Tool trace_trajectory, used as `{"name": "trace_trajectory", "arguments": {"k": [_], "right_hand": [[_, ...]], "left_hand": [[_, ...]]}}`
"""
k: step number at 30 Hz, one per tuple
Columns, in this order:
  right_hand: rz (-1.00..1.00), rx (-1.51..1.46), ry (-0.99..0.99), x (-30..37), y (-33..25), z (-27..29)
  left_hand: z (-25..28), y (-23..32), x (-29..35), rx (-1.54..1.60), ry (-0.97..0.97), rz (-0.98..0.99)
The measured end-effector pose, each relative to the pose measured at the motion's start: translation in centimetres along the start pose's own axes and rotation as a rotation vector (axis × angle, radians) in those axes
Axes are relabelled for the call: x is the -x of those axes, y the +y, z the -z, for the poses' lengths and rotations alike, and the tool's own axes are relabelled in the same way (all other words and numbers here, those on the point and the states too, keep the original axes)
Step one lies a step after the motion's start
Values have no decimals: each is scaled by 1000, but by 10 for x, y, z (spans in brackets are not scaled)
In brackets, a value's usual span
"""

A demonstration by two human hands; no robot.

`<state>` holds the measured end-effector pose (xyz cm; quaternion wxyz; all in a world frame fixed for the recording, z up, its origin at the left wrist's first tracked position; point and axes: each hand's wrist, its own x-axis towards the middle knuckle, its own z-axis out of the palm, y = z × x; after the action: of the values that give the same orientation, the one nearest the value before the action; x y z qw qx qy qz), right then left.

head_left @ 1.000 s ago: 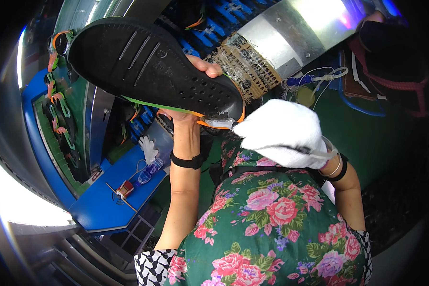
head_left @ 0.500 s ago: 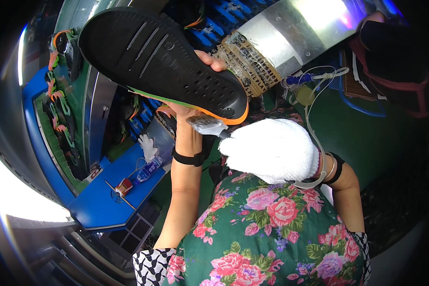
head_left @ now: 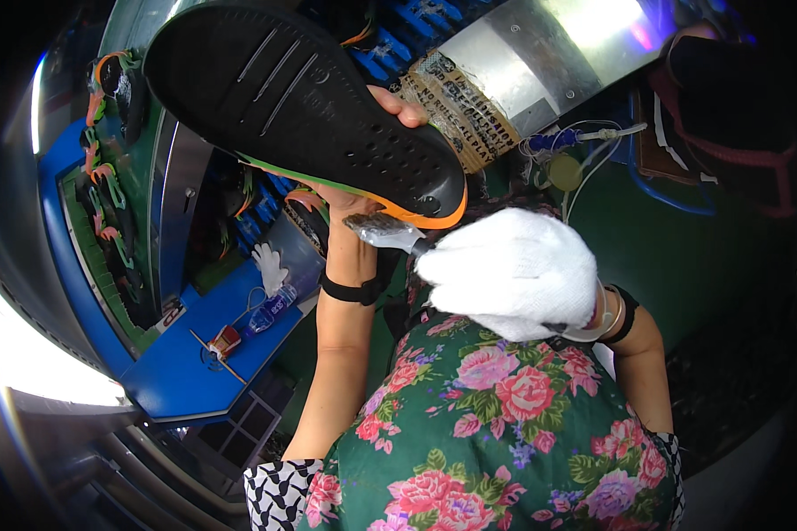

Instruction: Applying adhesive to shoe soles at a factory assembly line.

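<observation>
The left hand [head_left: 363,190] is bare and raised, and it holds a black shoe [head_left: 301,102] with the sole turned toward the camera. The thumb lies on the sole edge at about 2 o'clock from the shoe's middle, and the other fingers are closed under the shoe, mostly hidden. The shoe fills the upper middle of the picture – its long axis runs from 10 o'clock down to 4 o'clock. An orange rim and a thin green line show along its lower edge. A black band [head_left: 356,289] sits around the left wrist.

The right hand [head_left: 514,274] wears a white glove and is closed into a fist around a brush [head_left: 388,233]. The brush sticks out at 9 o'clock from the fist, and its wet-looking tip is just below the orange rim; I cannot tell if it touches the shoe.

At 8 o'clock from the shoe, lower down, is a blue desk [head_left: 177,376] with a white glove [head_left: 270,265], a small bottle [head_left: 272,311] and a thin stick [head_left: 220,357]. At 2 o'clock there is a metal plate [head_left: 540,62]. The person's flowered sleeve [head_left: 505,434] fills the bottom of the picture.
</observation>
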<state>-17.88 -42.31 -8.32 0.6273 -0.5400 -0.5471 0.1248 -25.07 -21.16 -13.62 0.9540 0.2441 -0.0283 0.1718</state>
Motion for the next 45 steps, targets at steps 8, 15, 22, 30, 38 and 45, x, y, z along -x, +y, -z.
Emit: {"name": "trace_trajectory", "arguments": {"k": [8,15,22,30,38,45], "right_hand": [[-54,30,-14,13,4,12],[46,14,-15,10,1,7],[-7,25,-33,16,2,18],[0,15,12,16,3,19],[-83,151,34,24,5,17],[-126,-128,-2,12,3,36]], "left_hand": [[7,1,1,-201,-45,-112],[-2,-6,2,-123,22,-57],[-2,-6,0,-171,1,-75],[1,-12,-1,-212,-7,-80],[-3,-13,-6,-307,-86,-97],[-4,-9,-5,-284,-78,-21]]}}
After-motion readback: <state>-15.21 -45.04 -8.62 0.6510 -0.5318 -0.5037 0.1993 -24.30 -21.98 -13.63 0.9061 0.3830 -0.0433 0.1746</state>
